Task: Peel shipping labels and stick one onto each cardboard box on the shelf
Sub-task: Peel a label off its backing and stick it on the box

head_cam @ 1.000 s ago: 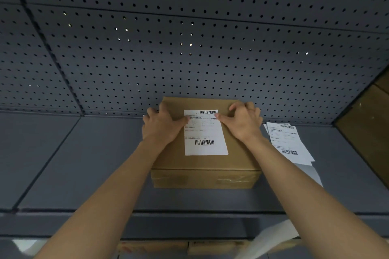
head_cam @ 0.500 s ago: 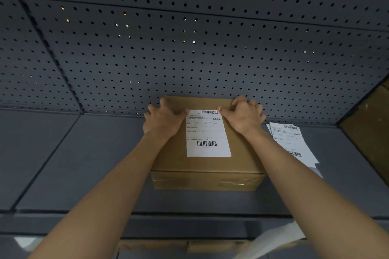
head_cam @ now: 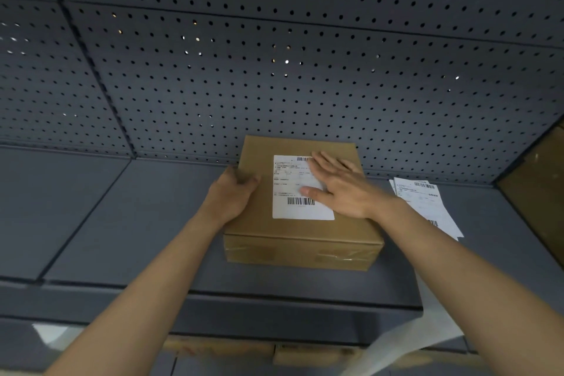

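The box [head_cam: 302, 232] is set on the shelf [head_cam: 137, 223], against the pegboard [head_cam: 274, 85]. Its left edge is gripped by the left hand [head_cam: 233, 195], fingers curled round it. The label [head_cam: 287, 189] on its top is pressed by the right hand [head_cam: 341, 189], fingers straight and flat. Spare labels [head_cam: 424, 198] are laid near the box, on its right.

1. The left hand [head_cam: 232, 197] sits at the 9 o'clock edge of the brown cardboard box [head_cam: 305, 232]. Its thumb lies on the top face and its fingers curl down over that edge, gripping it.
2. The right hand [head_cam: 343, 189] lies flat, palm down, on the white printed shipping label [head_cam: 290, 210]. Its fingers are straight and point toward 10 o'clock, with the thumb spread toward 9 o'clock.
3. The bare left forearm [head_cam: 146, 278] reaches in from 7 o'clock, and the bare right forearm [head_cam: 457, 262] from 4 o'clock, both extended.
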A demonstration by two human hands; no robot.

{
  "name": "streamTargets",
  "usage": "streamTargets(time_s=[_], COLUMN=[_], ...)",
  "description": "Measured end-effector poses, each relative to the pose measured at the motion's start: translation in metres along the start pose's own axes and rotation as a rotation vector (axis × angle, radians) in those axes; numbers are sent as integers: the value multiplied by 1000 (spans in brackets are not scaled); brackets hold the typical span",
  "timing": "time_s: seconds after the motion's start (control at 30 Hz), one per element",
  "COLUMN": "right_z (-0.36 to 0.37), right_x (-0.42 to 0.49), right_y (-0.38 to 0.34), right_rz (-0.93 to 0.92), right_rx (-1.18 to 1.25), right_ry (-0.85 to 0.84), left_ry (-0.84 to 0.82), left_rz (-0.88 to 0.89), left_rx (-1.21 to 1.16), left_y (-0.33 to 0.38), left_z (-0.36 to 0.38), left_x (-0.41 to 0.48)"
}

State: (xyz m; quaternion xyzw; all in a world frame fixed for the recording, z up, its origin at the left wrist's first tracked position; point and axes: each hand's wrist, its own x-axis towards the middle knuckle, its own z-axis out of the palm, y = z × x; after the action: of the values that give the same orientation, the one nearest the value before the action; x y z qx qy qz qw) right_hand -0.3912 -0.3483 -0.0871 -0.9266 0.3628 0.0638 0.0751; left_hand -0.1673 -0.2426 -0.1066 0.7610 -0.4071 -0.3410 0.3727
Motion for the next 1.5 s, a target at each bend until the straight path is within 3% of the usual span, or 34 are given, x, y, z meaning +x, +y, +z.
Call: streamTargets(time_s=[0.63,0.77,1.2,1.37,1.5], right_z=[6,2,-16,-10,-1], right_x=[-71,-68,15,-1,-40], right_y=[-31,-28,-3,-10,-29], right_rz=[-401,-408,-179,-228,-370], right_rx=[-120,-122,-83,-82,-130], right_ry=[-80,-93,-144,-137,-127], left_ry=[104,113,116,123,136], left_rz=[13,25,46,51,56], left_rx=[-86,-96,-133,-143,-145], left_y=[-1,-4,-5,-4,-6], left_z=[12,11,9,10,10], left_x=[-8,-8,-8,-8,-7])
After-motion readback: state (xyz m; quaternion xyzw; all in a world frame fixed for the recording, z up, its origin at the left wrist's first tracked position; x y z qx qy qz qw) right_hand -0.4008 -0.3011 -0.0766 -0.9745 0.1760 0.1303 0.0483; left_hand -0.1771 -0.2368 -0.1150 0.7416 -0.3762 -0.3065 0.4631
